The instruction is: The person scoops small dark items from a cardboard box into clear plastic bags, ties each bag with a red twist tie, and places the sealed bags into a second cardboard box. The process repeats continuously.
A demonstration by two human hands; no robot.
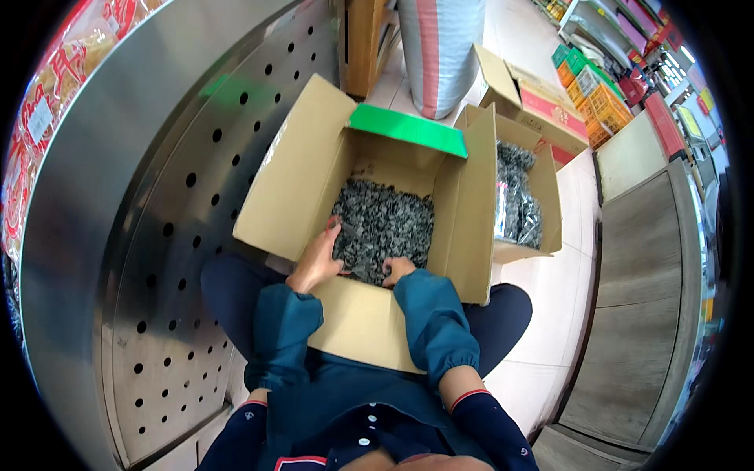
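Observation:
A cardboard box point(465, 218) with its flaps spread stands before me, between my knees. Dark grey, crinkled dried pieces point(383, 218), perhaps dried fungus, cover its bottom. My left hand point(321, 256) is at the box's near left side, holding a clear plastic bag point(353, 244) with red at its edge; the bag's mouth lies among the dark pieces. My right hand point(399, 271) reaches over the near edge, its fingers curled down at the pieces; whether it grips any cannot be told.
At the right stands a second carton point(551, 206) with filled clear bags point(518, 200). A woven sack point(445, 53) and another carton point(548, 112) are behind. A perforated metal panel point(177, 235) rises close on the left, a wooden cabinet point(636, 265) on the right.

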